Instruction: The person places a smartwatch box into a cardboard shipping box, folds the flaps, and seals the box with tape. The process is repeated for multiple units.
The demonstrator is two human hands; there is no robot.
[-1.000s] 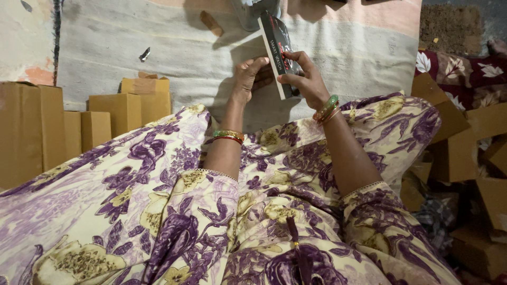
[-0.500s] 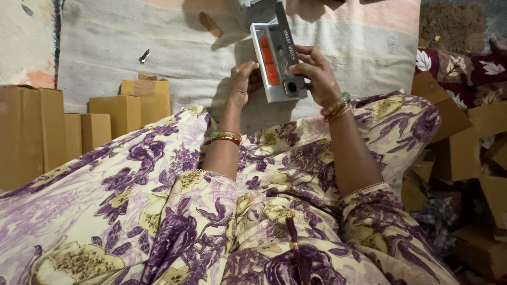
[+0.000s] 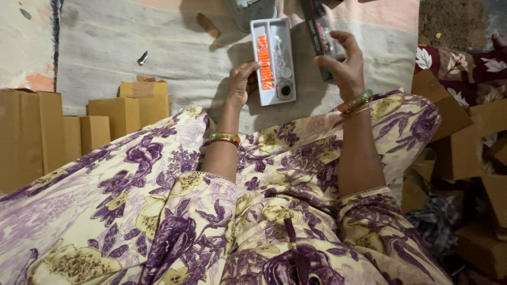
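White plastic tray [image 3: 274,60], oblong and compartmented, sits upright between the two hands above the lap; it carries an orange strap [image 3: 265,62] down its left channel, a small dark round part [image 3: 285,89] near the lower end and pale small fittings alongside. Left hand [image 3: 241,84]: fingers curled at the tray's lower left edge, thumb on the rim, steadying it. Right hand [image 3: 344,66]: closed around a dark printed sleeve [image 3: 319,31], held just beside the tray and apart from it. Step in hand, by the look of it: tray and sleeve stand separated, contents on show. Bringing the two together would call for lining up the tray's narrow end with the sleeve's mouth. Grey cloth sheet [image 3: 158,58] spreads beneath, with a brown scrap [image 3: 207,25] and a small dark fragment [image 3: 142,57] lying on it. Stacked cardboard boxes [image 3: 105,116] crowd the left, more cartons [image 3: 465,137] the right; open room lies mainly ahead over the sheet.
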